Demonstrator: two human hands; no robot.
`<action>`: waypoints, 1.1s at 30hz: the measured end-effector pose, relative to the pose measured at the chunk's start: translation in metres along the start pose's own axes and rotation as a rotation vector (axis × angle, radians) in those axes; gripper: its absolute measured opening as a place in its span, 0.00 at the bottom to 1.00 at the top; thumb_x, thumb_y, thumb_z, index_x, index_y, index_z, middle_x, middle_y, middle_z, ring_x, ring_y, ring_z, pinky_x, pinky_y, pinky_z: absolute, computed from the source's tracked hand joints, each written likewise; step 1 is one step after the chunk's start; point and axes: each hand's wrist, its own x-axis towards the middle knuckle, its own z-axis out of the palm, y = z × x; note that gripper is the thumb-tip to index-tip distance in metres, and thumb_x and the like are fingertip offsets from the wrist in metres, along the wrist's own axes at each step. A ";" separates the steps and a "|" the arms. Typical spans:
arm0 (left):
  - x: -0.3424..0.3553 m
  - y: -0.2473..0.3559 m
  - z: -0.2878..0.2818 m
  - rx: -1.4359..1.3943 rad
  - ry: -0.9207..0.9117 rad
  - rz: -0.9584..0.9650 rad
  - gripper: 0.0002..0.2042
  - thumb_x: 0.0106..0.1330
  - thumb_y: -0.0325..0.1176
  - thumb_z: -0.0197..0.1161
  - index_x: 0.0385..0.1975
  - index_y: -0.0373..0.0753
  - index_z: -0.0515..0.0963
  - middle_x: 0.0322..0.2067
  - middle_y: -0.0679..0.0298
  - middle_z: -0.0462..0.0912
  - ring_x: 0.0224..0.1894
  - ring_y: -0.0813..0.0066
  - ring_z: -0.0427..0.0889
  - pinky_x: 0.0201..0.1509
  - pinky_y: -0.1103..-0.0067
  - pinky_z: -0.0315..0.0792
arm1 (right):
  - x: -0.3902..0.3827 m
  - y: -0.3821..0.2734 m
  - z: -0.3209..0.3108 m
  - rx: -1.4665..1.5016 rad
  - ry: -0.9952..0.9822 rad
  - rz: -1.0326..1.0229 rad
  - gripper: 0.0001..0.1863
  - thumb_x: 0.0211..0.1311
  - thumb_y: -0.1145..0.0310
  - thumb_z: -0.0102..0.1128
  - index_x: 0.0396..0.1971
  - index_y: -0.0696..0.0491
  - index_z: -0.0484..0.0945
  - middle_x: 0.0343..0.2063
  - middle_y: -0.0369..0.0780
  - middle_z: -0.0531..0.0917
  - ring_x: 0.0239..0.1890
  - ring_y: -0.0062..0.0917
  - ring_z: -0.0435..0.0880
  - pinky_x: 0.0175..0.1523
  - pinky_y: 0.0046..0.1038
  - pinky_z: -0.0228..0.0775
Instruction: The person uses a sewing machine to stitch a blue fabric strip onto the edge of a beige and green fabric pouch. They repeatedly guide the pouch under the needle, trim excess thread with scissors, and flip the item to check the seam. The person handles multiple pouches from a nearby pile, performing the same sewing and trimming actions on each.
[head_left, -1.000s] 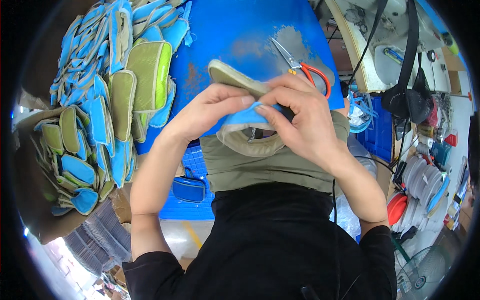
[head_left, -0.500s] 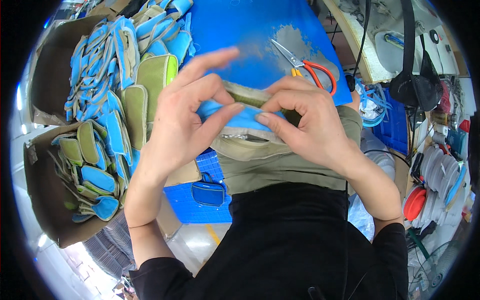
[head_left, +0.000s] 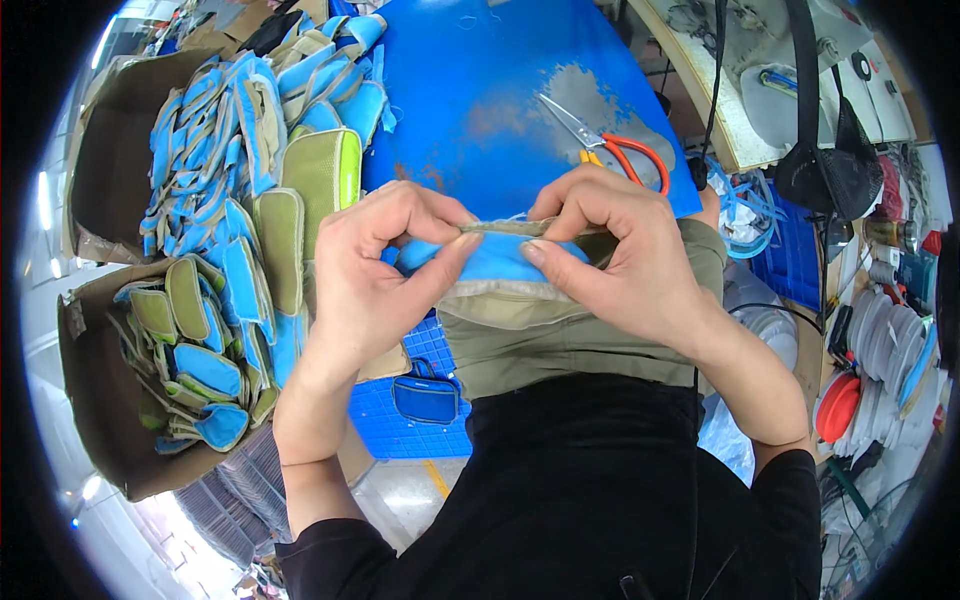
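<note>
On worn blue surface (head_left: 450, 100), orange-handled metal scissors (head_left: 598, 141); at left, brown cardboard box (head_left: 120, 450) holding blue-and-olive fabric pieces (head_left: 207, 370). Left hand (head_left: 375, 265) and right hand (head_left: 628, 250) raised over olive trousers (head_left: 540, 352), thumbs facing, both pinched on upper edge of blue-and-beige fabric piece (head_left: 500, 263), perhaps pouch, spanning between them.

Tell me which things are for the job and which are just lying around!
For the job, it seems:
the blue-and-tan fabric piece, pinched by the left hand and right hand;
probably the similar pieces heaped at left.

Just lying about, probably:
the scissors on the blue table, untouched;
the dark blue pouch;
the red disc at right.
</note>
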 end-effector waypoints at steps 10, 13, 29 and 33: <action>-0.004 0.011 -0.007 0.101 0.015 0.059 0.09 0.53 0.15 0.72 0.24 0.34 0.78 0.33 0.58 0.87 0.36 0.75 0.84 0.42 0.80 0.76 | 0.003 -0.010 0.000 0.002 -0.025 0.050 0.12 0.55 0.74 0.72 0.22 0.58 0.74 0.27 0.41 0.81 0.27 0.30 0.80 0.31 0.31 0.67; -0.001 0.019 -0.010 0.096 0.014 0.050 0.08 0.53 0.16 0.72 0.24 0.34 0.79 0.33 0.58 0.87 0.35 0.76 0.84 0.42 0.80 0.76 | 0.005 -0.016 -0.002 -0.003 -0.023 0.032 0.13 0.55 0.74 0.72 0.21 0.58 0.73 0.26 0.41 0.81 0.26 0.30 0.80 0.30 0.31 0.66; 0.065 0.063 -0.078 0.003 -0.217 0.132 0.09 0.56 0.18 0.73 0.23 0.34 0.78 0.33 0.59 0.86 0.35 0.77 0.84 0.42 0.81 0.77 | 0.062 -0.098 -0.039 0.071 -0.244 0.343 0.09 0.61 0.71 0.71 0.36 0.61 0.85 0.25 0.36 0.86 0.24 0.13 0.78 0.29 0.22 0.67; 0.095 0.059 -0.090 -0.063 -0.341 0.078 0.10 0.57 0.21 0.75 0.23 0.35 0.76 0.33 0.61 0.86 0.34 0.79 0.83 0.40 0.81 0.76 | 0.070 -0.093 -0.037 0.195 -0.232 0.367 0.09 0.64 0.69 0.71 0.36 0.60 0.86 0.26 0.34 0.86 0.26 0.10 0.78 0.30 0.18 0.69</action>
